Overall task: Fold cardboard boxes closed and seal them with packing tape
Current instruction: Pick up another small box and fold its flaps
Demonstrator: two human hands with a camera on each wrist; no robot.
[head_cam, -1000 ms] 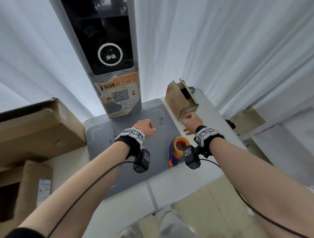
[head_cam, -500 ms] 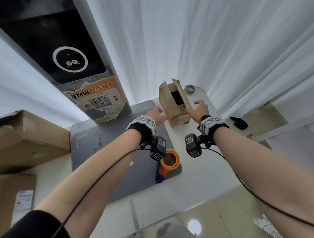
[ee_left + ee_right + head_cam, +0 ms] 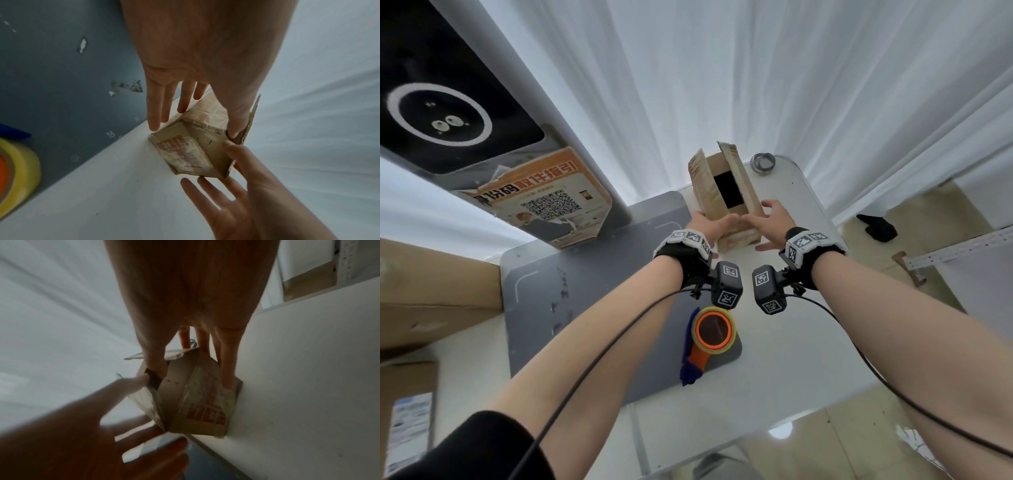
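Near edge: two bare forearms reach up from the bottom corners of the head view, each with a black wrist strap carrying a small camera block and a black cable.
Tape dispenser (image 3: 711,337): orange and blue, loaded with a yellowish roll, lying lower centre on the corner of a grey mat (image 3: 592,308).
Table (image 3: 808,342): white top; the mat covers its left half.
Left hand (image 3: 710,226): fingers straight and spread beside the box's left face, thumb tip at the top rim by the flap; whether the fingers press the cardboard is hard to tell.
Right hand (image 3: 770,224): fingers straight and spread along the box's right face, thumb over the near top edge; no curl around anything.
Cardboard box (image 3: 726,202): small, worn and brown, standing upright at frame centre on the white top, just past the mat's far right corner. Top flaps stand open, and the inside reads only as a dark hole. Creased clear tape covers its faces.
Box print: red-orange characters on the near face, too smeared under the tape to read.
Metal ring (image 3: 763,161): small, behind the box near the table's far corner.
Kiosk (image 3: 448,113): dark panel with a white ring, upper left, cut off by the frame; an orange-and-white notice (image 3: 544,202) with a QR code is stuck below it.
Large carton (image 3: 431,291): at the left edge, partly out of frame.
Backdrop: white curtain (image 3: 722,68).
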